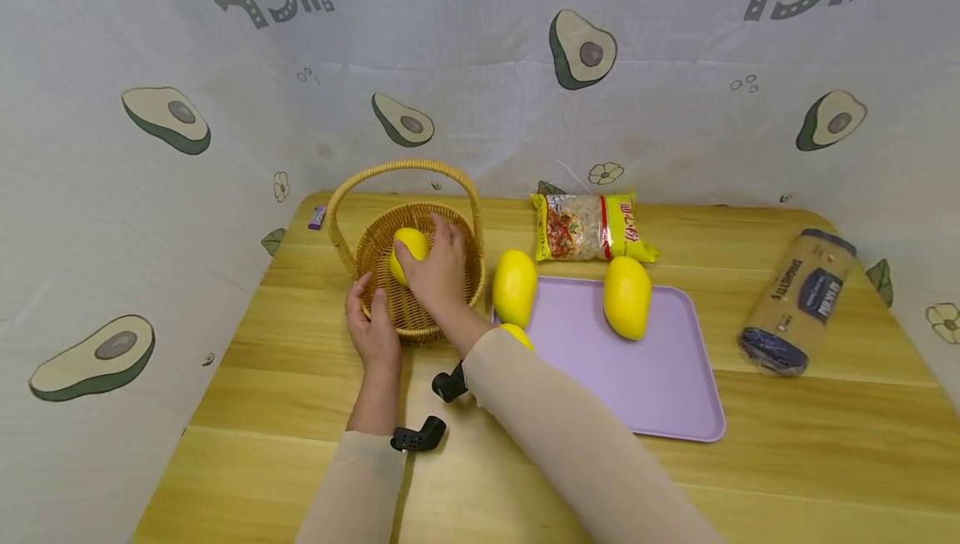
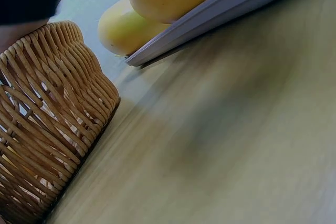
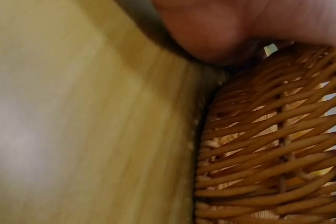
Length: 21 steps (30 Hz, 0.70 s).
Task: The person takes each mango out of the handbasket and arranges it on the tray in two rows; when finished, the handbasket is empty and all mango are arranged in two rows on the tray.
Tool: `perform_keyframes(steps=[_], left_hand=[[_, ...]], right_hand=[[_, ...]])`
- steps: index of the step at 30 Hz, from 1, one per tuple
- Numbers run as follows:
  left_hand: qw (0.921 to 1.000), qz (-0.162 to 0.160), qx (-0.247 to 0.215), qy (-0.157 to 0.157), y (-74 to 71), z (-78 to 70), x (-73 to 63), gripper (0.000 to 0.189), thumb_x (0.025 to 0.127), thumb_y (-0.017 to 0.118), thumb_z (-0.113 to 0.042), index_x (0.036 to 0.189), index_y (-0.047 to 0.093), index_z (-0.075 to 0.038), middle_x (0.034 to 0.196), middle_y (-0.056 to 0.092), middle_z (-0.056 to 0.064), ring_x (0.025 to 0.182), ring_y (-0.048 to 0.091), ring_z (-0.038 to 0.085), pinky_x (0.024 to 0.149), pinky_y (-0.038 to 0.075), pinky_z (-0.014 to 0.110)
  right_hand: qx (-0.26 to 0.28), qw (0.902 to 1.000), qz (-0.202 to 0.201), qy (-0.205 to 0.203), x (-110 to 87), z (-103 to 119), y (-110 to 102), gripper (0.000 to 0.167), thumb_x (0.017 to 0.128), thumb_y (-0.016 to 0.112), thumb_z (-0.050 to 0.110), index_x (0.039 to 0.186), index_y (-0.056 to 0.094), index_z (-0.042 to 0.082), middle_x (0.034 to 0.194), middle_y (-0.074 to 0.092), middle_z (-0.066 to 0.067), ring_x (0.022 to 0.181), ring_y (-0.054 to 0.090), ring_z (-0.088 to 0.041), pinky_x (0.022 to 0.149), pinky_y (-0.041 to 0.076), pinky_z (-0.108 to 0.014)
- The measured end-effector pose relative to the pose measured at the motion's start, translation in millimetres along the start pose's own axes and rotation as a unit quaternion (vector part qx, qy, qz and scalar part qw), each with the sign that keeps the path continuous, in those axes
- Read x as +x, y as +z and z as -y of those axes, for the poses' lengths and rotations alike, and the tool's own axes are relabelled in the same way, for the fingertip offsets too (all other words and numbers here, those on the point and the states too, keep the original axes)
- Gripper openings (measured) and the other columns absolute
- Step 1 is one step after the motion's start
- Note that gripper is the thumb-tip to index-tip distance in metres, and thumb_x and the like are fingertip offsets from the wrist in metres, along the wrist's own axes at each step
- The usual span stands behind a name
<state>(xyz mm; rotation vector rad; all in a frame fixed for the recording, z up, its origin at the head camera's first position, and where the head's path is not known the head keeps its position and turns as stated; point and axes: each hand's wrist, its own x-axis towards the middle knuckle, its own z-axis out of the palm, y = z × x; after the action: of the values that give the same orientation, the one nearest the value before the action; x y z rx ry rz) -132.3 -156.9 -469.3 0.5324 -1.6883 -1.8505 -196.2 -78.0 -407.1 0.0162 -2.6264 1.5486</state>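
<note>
A round wicker basket (image 1: 417, 331) with a tall arched handle stands on the table. Inside it, toward the left, is a yellow mango (image 1: 411, 239). My right hand (image 1: 442, 269) reaches into the basket, its thumb lying across the mango while the fingers stretch out to the mango's right. At the basket's near left side, my left hand (image 1: 371, 327) holds the rim, fingers outside and thumb toward the inside. The wicker wall (image 2: 58, 98) fills the left of the left wrist view. In the right wrist view, the basket's side (image 3: 268, 145) shows below part of a hand.
A lilac tray (image 1: 585, 361) lies right of the basket, with mangoes (image 1: 514, 287) at its left and another mango (image 1: 627, 298) at its back edge. Behind it lies a yellow food packet (image 1: 585, 227); a spaghetti pack (image 1: 798, 302) is far right. A small purple packet (image 1: 317, 217) sits back left.
</note>
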Motion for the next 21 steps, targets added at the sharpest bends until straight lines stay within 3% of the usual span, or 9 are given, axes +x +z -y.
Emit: perform_keyframes(steps=[5, 10, 21], left_hand=[[1.0, -0.001, 0.0, 0.004, -0.1, 1.6, 0.5, 0.035, 0.1, 0.056, -0.01, 0.133, 0.059, 0.0, 0.149, 0.052, 0.012, 0.15, 0.035, 0.024, 0.128, 0.02, 0.042], [1.0, 0.0, 0.004, 0.003, 0.2, 3.1, 0.4, 0.036, 0.1, 0.056, -0.01, 0.134, 0.057, 0.001, 0.149, 0.051, 0.013, 0.15, 0.034, 0.026, 0.128, 0.019, 0.042], [1.0, 0.0, 0.006, 0.003, -0.1, 0.7, -0.1, 0.034, 0.1, 0.056, -0.013, 0.132, 0.06, -0.004, 0.147, 0.053, 0.01, 0.15, 0.035, 0.022, 0.128, 0.02, 0.041]], right_hand=[[-0.005, 0.9997, 0.019, 0.011, 7.5, -3.5, 8.1, 0.084, 0.089, 0.075, 0.048, 0.157, 0.036, 0.019, 0.16, 0.034, -0.013, 0.145, 0.041, -0.033, 0.117, 0.041, -0.05], [-0.005, 0.9989, 0.041, 0.022, 10.1, -5.4, 14.0, 0.093, 0.084, 0.082, 0.047, 0.159, 0.032, 0.022, 0.157, 0.036, -0.016, 0.136, 0.049, -0.034, 0.109, 0.049, -0.048], [-0.055, 0.9949, 0.077, 0.033, 12.7, -9.2, 17.9, 0.095, 0.082, 0.084, 0.043, 0.159, 0.032, 0.023, 0.152, 0.043, -0.019, 0.126, 0.056, -0.034, 0.101, 0.053, -0.047]])
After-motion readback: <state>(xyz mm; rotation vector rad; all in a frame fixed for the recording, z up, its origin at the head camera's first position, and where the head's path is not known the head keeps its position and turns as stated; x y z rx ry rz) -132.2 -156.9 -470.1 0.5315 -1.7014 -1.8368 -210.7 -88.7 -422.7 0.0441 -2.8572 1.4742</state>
